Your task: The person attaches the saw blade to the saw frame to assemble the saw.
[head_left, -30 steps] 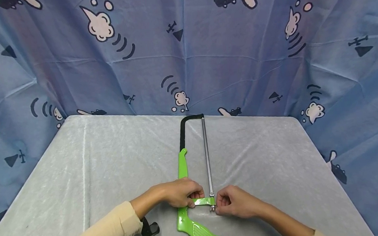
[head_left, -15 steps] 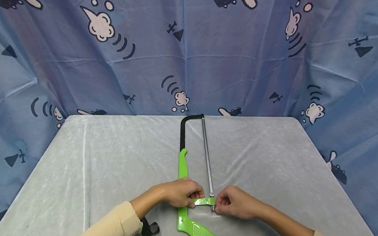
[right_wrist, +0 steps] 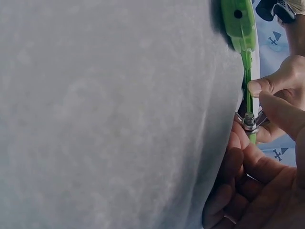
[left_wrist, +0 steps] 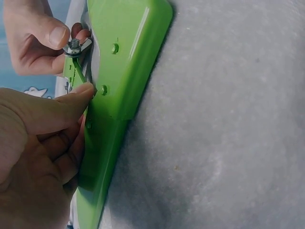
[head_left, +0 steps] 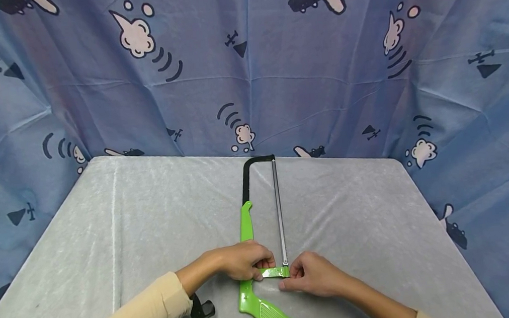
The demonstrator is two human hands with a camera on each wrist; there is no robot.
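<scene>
A hacksaw with a green handle [head_left: 272, 315], a black front bow [head_left: 245, 180] and a straight blade [head_left: 279, 212] lies on the table, its handle toward me. My left hand [head_left: 245, 261] pinches the green cross arm [head_left: 273, 272] between thumb and fingers. At the outer end of that arm sits a metal wing nut [left_wrist: 74, 46] on a threaded bolt, hidden behind my right hand in the head view. The right hand [head_left: 314, 275] has its curled fingers [right_wrist: 238, 136] at one wing of the nut, the thumb close by on the other side.
Pale grey plush cloth covers the table [head_left: 172, 201]. A blue printed curtain [head_left: 302, 84] hangs right behind its far edge. Beside the left forearm a black strap [head_left: 201, 309] stands out from the wrist.
The right thumb has swung left below the cross arm's end and now covers the wing nut, seen in two different angles before. The left hand and hacksaw stay put.
</scene>
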